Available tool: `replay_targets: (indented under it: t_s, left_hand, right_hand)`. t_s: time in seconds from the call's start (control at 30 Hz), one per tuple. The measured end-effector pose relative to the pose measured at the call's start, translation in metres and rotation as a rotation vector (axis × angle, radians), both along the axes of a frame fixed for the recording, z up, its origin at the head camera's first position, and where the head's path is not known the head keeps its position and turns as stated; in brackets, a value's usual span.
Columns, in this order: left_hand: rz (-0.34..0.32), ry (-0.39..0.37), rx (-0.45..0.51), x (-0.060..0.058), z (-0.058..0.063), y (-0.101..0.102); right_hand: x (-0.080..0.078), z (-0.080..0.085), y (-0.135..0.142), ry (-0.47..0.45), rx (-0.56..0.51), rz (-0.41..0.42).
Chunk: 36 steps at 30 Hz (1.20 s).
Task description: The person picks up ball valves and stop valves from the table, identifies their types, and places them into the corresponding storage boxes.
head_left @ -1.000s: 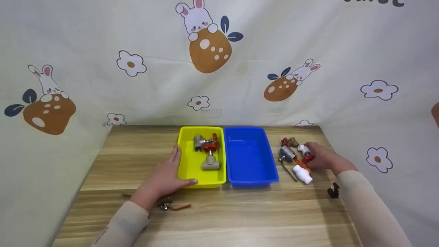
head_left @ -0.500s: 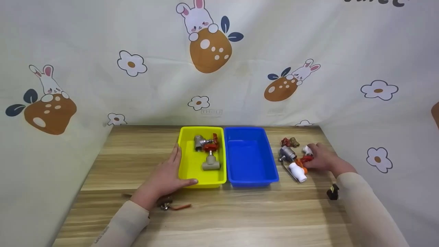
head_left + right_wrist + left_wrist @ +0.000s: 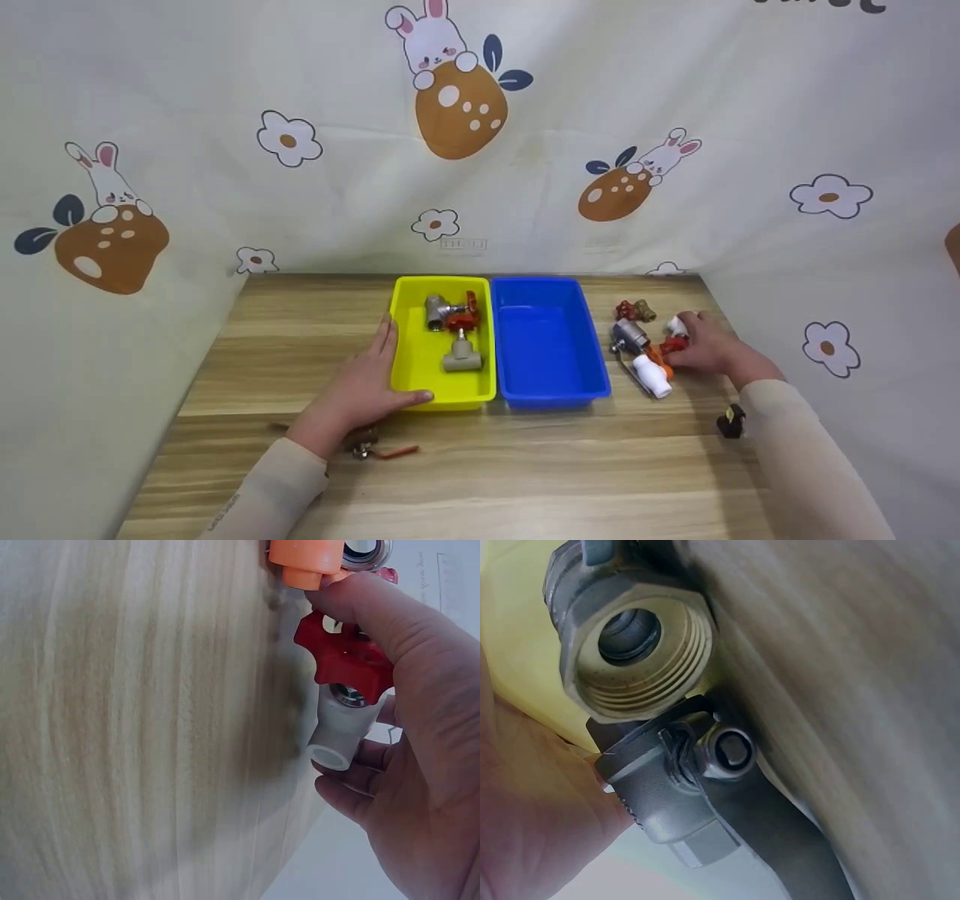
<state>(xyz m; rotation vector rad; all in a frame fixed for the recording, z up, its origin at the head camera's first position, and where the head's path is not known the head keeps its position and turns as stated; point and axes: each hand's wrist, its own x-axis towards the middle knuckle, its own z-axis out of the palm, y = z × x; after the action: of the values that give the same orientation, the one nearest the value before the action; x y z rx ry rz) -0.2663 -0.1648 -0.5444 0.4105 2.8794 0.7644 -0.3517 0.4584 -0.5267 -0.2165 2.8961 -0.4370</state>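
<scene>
My right hand (image 3: 709, 345) grips a white stop valve (image 3: 341, 724) with a red handwheel (image 3: 349, 664) at the right of the table. In the right wrist view, its fingers curl behind the white body and the thumb lies over the wheel, close to an orange part (image 3: 306, 562). My left hand (image 3: 360, 390) rests against the yellow bin (image 3: 412, 367), fingers straight along its left side and thumb over the front rim. Inside that bin lie a metal valve (image 3: 435, 311) and a beige valve (image 3: 462, 356), both with red handwheels.
A blue bin (image 3: 536, 352) adjoins the yellow one. Beside it lie a brass valve (image 3: 641, 310), a steel ball valve (image 3: 630, 335) and a white ball valve (image 3: 652, 376). Lever valves (image 3: 361, 450) sit below my left wrist. A black object (image 3: 731, 421) is near my right sleeve.
The white ball valve has slid left against the steel valve's lever. My right hand has closed in on the red-wheeled white valve, which has shifted slightly right. My left hand has stayed put.
</scene>
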Motion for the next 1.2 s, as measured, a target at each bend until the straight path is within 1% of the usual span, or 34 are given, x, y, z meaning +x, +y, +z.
replay_targets:
  t_s: [0.17, 0.37, 0.53, 0.6, 0.83, 0.9, 1.07, 1.2]
  left_hand:
    - [0.002, -0.004, -0.008, 0.000, 0.001, 0.000]
    - [0.010, -0.014, 0.005, 0.001, 0.003, 0.001]
    - [0.009, -0.012, 0.020, 0.003, 0.003, 0.001]
    - [0.014, -0.006, 0.011, 0.003, 0.003, 0.001]
    - [0.021, -0.004, 0.011, 0.001, 0.002, 0.002]
    - [0.020, -0.008, 0.013, 0.001, 0.002, 0.003]
    - [0.015, -0.005, 0.015, 0.002, 0.003, 0.002]
    - [0.018, -0.002, 0.020, 0.002, 0.003, 0.002]
  right_hand:
    - [0.002, 0.006, -0.003, 0.044, -0.015, -0.009]
    - [0.004, 0.013, -0.013, 0.103, -0.031, 0.019]
    - [0.005, 0.018, -0.022, 0.113, -0.031, 0.022]
    - [0.006, 0.019, -0.027, 0.119, -0.029, 0.019]
    - [0.008, 0.029, -0.047, 0.239, 0.029, 0.066]
    - [0.008, 0.031, -0.053, 0.238, 0.020, 0.068]
    - [0.009, 0.036, -0.070, 0.206, -0.051, 0.086]
    - [0.009, 0.040, -0.083, 0.226, -0.066, 0.108]
